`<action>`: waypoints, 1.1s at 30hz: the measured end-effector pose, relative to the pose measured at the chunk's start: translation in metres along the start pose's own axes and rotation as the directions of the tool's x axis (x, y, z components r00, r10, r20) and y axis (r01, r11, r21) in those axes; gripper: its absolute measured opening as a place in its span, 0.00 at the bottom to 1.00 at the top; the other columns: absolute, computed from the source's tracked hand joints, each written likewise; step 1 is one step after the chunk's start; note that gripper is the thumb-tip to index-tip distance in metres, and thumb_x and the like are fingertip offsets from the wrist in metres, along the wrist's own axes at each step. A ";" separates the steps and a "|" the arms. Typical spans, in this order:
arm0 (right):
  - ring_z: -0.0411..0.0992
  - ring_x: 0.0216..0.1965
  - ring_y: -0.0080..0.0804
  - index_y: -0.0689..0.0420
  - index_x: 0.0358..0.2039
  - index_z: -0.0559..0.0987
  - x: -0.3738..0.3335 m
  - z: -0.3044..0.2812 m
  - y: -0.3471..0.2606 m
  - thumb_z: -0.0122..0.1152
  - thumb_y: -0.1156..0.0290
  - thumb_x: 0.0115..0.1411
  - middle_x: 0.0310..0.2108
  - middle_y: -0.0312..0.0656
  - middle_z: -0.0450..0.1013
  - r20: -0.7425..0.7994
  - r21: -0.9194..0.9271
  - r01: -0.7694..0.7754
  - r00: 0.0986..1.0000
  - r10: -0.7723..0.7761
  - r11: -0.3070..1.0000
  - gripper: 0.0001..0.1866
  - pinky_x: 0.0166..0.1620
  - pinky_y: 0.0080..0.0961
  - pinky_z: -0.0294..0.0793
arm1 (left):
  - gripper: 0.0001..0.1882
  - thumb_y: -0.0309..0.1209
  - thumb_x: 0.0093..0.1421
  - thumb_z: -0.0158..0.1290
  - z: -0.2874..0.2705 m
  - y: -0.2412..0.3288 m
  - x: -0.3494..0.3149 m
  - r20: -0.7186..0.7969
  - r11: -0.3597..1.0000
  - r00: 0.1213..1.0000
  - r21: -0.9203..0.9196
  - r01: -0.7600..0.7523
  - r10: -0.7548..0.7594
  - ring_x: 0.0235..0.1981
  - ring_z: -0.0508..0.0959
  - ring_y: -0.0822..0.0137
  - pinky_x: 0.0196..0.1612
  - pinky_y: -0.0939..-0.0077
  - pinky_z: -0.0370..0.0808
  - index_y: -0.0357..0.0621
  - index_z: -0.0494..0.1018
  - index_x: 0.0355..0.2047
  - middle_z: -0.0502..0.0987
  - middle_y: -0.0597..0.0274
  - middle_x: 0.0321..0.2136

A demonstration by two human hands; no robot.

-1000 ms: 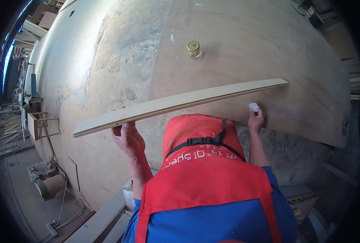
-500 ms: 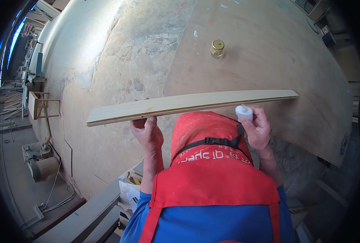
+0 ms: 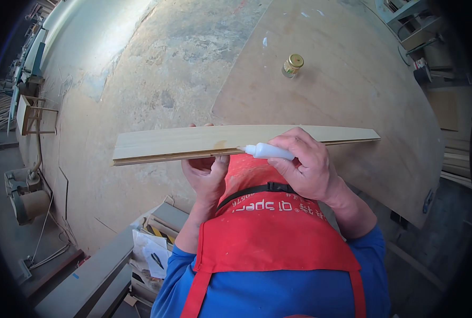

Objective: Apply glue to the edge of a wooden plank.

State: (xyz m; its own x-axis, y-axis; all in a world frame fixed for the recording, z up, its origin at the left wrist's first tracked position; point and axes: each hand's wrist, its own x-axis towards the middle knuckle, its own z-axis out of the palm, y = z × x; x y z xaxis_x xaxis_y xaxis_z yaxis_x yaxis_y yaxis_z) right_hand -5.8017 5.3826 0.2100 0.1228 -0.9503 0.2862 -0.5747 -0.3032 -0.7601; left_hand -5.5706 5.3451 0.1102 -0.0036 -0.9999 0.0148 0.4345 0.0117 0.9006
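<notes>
A long pale wooden plank (image 3: 172,141) lies across in front of me, its grooved near edge turned toward me. My left hand (image 3: 207,175) grips it from below, left of the middle, with fingertips showing over the far edge. In my right hand (image 3: 310,164) is a small white squeeze bottle (image 3: 270,151), held on its side. Its thin tip points left and is at the plank's near edge, close to a tan patch on the face. Whether the tip touches the wood, I cannot tell.
Beyond the plank, a glass jar with a gold lid (image 3: 293,65) stands on a large brown board (image 3: 352,79). A round-bodied machine (image 3: 29,204) is at left, near a small wooden stool (image 3: 32,115). Papers with a dark tool (image 3: 154,253) lie at lower left.
My right hand has moved left and turned, bringing the bottle's tip to the plank's edge. The left hand keeps its grip on the plank. The view has shifted slightly.
</notes>
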 end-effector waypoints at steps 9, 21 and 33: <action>0.79 0.31 0.45 0.59 0.44 0.81 0.018 -0.008 -0.026 0.74 0.76 0.56 0.35 0.46 0.76 0.150 -0.134 0.021 0.989 0.000 0.991 0.15 0.33 0.38 0.79 | 0.47 0.20 0.61 0.66 0.001 0.000 -0.004 0.061 0.998 0.997 -0.037 -0.054 0.056 0.66 0.75 0.52 0.68 0.54 0.74 0.38 0.53 0.76 0.72 0.45 0.66; 0.77 0.30 0.44 0.59 0.42 0.81 0.028 -0.013 -0.039 0.75 0.77 0.53 0.33 0.45 0.74 0.199 -0.250 0.123 0.977 -0.074 0.960 0.16 0.31 0.39 0.77 | 0.47 0.18 0.62 0.65 -0.003 -0.004 -0.003 0.091 0.997 0.993 -0.016 -0.081 0.082 0.66 0.75 0.49 0.67 0.54 0.76 0.39 0.52 0.76 0.71 0.45 0.66; 0.77 0.31 0.43 0.59 0.42 0.81 0.016 -0.032 -0.022 0.75 0.80 0.50 0.33 0.44 0.74 0.178 -0.312 0.154 0.979 -0.102 0.937 0.17 0.32 0.38 0.76 | 0.49 0.13 0.59 0.64 -0.005 0.000 -0.001 0.065 0.999 0.997 -0.001 -0.034 0.034 0.66 0.75 0.54 0.68 0.55 0.74 0.37 0.50 0.76 0.69 0.43 0.67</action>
State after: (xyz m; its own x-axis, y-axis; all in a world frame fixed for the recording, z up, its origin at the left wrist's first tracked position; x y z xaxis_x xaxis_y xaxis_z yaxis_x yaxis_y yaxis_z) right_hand -5.8129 5.3768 0.2499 0.3226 -0.9119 0.2539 -0.7723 -0.4086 -0.4864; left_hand -5.5664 5.3456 0.1079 -0.0471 -0.9962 0.0734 0.4351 0.0457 0.8992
